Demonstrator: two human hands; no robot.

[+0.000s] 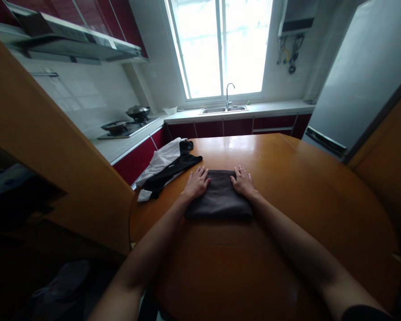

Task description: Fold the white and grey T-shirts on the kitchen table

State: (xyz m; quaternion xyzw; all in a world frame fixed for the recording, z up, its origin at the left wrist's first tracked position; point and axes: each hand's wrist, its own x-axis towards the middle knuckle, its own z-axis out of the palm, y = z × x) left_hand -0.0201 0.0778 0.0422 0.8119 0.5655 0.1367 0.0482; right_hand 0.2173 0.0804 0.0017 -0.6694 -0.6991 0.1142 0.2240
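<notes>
A dark grey folded cloth (219, 198) lies flat on the wooden table (304, 191), near its middle. My left hand (196, 183) rests on the cloth's far left corner, fingers spread and pointing away from me. On the far right corner lies my right hand (243, 182), its fingers also apart. Neither hand grips anything. To the left of the cloth, a black and white garment (169, 167) is heaped loosely at the table's edge.
Beyond the table are a sink (214, 110) with a tap and, at the left, a stove (133, 129) with two pans. A tall fridge (361, 76) stands at the right. A wooden panel (70, 147) rises close on the left.
</notes>
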